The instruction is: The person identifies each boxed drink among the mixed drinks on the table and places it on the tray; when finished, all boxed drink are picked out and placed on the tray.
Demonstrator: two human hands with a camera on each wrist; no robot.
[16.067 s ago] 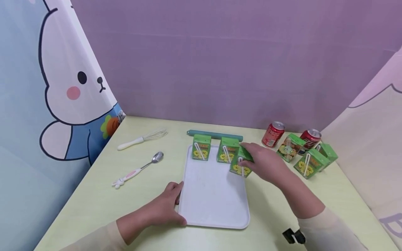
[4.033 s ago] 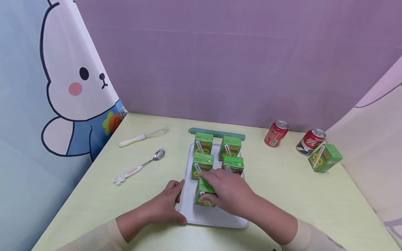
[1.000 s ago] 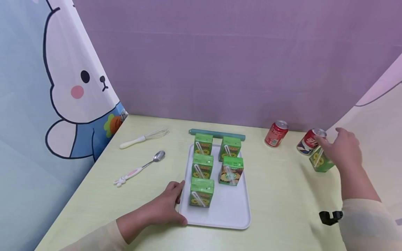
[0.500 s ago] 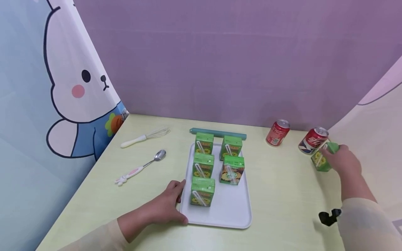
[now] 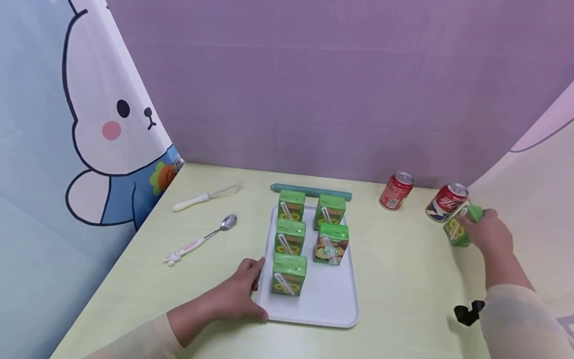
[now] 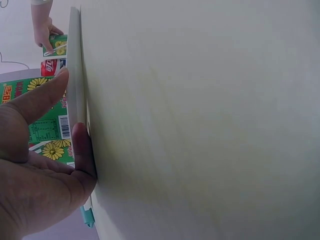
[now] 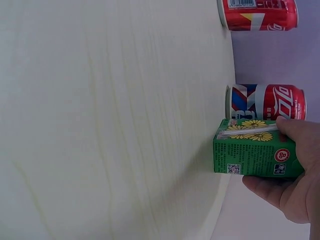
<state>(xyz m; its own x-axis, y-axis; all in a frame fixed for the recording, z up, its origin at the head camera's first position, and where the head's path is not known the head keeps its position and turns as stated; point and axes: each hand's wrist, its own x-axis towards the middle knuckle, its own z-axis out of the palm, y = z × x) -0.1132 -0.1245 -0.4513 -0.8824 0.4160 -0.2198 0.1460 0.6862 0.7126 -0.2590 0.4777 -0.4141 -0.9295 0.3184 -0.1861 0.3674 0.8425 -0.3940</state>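
My left hand (image 5: pixel 238 293) holds the near-left edge of a white tray (image 5: pixel 329 311). In the left wrist view, its thumb (image 6: pixel 47 95) and a finger (image 6: pixel 82 147) lie against the rim. Several green juice boxes (image 5: pixel 289 279) with straws stand upright on the tray, three down the left side and two at the right. At the far right, my right hand (image 5: pixel 491 234) grips another green juice box (image 5: pixel 456 230) between thumb and fingers. That box (image 7: pixel 250 152) is close over the table and overlaps a red cola can (image 7: pixel 282 102) in the right wrist view.
Another red can (image 5: pixel 396 191) stands to the left of the cola can. A teal rod (image 5: pixel 311 191) lies behind the tray. On the left lie a white whisk (image 5: pixel 206 197) and a spoon (image 5: pixel 202 240) with a rabbit handle. A purple backdrop (image 5: pixel 314 99) borders the table.
The tray has gained juice boxes since the oldest frame, including a third in the left column. Over the last second my right hand has lowered onto the far-right box and gripped it.
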